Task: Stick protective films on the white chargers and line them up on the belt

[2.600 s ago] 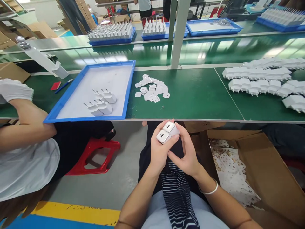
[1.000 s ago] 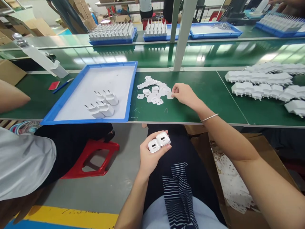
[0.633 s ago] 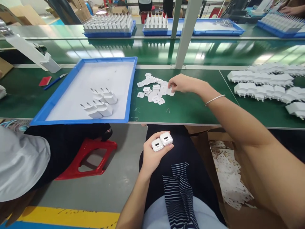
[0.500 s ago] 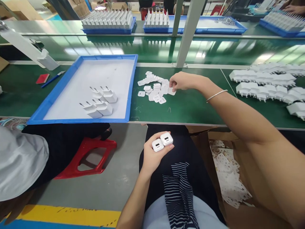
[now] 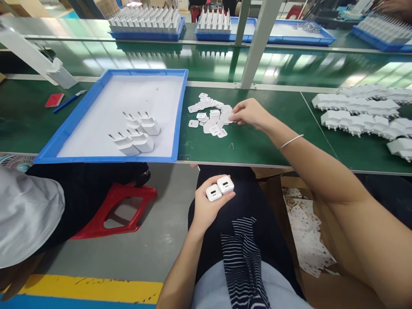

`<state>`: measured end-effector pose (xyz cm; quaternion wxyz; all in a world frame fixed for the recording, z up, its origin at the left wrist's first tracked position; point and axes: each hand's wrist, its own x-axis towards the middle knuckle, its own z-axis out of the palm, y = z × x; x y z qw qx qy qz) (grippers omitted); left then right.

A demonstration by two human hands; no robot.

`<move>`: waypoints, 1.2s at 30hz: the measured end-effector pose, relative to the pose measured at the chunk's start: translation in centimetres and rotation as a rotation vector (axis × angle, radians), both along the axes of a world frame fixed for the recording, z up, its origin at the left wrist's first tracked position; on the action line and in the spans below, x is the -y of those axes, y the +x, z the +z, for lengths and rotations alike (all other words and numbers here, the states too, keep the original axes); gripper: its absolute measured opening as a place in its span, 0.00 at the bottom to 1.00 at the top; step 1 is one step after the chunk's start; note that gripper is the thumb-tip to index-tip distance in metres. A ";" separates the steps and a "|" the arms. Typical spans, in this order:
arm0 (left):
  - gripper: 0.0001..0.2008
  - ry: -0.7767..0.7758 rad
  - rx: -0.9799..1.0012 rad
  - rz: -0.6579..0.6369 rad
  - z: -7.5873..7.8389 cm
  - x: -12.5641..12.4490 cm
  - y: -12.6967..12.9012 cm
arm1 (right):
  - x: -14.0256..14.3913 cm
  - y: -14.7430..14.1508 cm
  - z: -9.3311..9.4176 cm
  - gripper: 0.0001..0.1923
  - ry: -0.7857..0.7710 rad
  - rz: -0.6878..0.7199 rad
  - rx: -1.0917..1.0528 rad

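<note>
My left hand is closed around two white USB charger plugs, held side by side above my lap with their port faces up. My right hand reaches over the green bench to the right edge of a pile of small white face plates. Its thumb and fingertips are pinched at the edge of one plate there; the fingers partly hide it. Left of the pile, several white chargers with pins up stand in a blue-rimmed tray lined in white.
Rows of white plug housings lie at the bench's right. A metal post rises behind the pile. At the left are a blue pen and a red pad. Beside my legs stands a carton of white scraps. Another person's sleeve shows.
My right hand has shifted slightly and its fingers reach further left onto the pile's edge. My left hand keeps the two charger plugs in nearly the same place.
</note>
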<state>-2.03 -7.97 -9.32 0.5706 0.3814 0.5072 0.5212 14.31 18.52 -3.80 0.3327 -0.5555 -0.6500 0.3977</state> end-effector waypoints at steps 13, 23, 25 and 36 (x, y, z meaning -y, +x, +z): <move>0.21 0.027 -0.015 0.033 0.0 0.4 -0.3 | 0.7 -0.9 0.0 0.15 0.046 -0.065 0.082; 0.19 0.269 -0.066 0.024 2.5 -1.4 -0.4 | 6.7 1.3 3.4 0.08 0.222 -0.057 -0.076; 0.18 0.340 -0.061 0.032 3.0 -1.7 -0.1 | 9.4 1.4 3.3 0.08 0.164 -0.015 -0.196; 0.21 0.246 0.000 0.020 4.2 -1.9 3.2 | 19.2 1.4 1.7 0.09 0.063 0.013 -0.385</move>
